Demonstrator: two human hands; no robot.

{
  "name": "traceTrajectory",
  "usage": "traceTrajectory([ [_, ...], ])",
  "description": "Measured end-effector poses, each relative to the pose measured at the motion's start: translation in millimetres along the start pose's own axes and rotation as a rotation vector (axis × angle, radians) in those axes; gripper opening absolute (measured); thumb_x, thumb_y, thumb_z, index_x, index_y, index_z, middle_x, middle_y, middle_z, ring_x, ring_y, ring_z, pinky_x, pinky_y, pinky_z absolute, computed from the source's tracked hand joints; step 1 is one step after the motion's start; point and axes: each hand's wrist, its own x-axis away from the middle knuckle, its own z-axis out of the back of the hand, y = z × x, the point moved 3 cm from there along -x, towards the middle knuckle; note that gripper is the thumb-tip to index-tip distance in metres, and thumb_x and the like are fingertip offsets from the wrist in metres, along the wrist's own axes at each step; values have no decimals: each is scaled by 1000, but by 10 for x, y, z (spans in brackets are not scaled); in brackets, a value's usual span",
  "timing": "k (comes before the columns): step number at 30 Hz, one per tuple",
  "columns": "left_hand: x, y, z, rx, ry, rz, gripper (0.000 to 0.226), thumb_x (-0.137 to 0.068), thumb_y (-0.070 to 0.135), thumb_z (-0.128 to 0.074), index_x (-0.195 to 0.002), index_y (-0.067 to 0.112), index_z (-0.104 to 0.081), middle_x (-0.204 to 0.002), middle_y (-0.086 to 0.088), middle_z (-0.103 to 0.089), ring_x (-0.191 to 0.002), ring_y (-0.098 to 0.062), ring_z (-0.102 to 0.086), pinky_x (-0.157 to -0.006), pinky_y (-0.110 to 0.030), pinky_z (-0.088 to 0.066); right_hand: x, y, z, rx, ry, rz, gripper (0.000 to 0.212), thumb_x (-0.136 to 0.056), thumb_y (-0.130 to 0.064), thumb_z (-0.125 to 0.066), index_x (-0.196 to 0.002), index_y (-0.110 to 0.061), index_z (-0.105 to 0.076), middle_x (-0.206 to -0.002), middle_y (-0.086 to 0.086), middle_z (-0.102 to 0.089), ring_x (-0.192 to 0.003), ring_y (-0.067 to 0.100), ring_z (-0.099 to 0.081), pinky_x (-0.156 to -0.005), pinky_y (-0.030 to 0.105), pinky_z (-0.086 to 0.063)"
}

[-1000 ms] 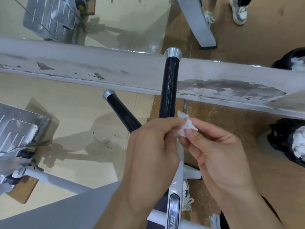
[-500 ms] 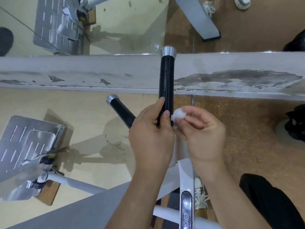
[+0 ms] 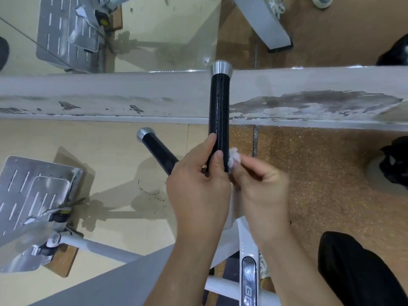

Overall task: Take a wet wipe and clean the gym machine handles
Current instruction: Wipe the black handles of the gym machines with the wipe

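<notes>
A black handle with a silver end cap [image 3: 219, 109] points away from me, upright in the middle of the view. My left hand [image 3: 198, 191] grips its lower part, thumb and forefinger wrapped round the black grip. My right hand [image 3: 262, 186] pinches a small crumpled white wet wipe [image 3: 234, 159] and holds it against the right side of that handle. A second black handle with a silver cap [image 3: 157, 149] slants off to the left, partly hidden behind my left hand.
A worn grey ledge [image 3: 110, 100] crosses the view below a mirror. A metal foot plate [image 3: 33, 195] sits low at the left. The white machine frame [image 3: 247, 261] runs under my wrists. Black bags [image 3: 395, 162] lie at the right on the brown floor.
Both hands moved up the handle from below it. My left hand closed round the grip, and my right hand brought the wipe against the handle's right side.
</notes>
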Motion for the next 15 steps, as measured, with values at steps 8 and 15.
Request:
traceTrajectory([
  [8, 7, -6, -29, -5, 10, -53, 34, -84, 30, -55, -115, 35, -68, -97, 13, -74, -89, -6, -67, -83, -35, -54, -117, -120, -30, -71, 21, -7, 17, -81, 5, -69, -82, -11, -75, -77, 5, -76, -75, 21, -73, -69, 32, -57],
  [15, -7, -8, -43, -17, 9, -79, 36, -84, 30, -54, -118, 32, -67, -106, 14, -71, -98, -14, -66, -87, -41, -53, 16, -166, 26, 73, -27, 22, 20, -76, 2, -74, -78, -18, -76, -80, 2, -76, -82, 21, -73, -81, 41, -57],
])
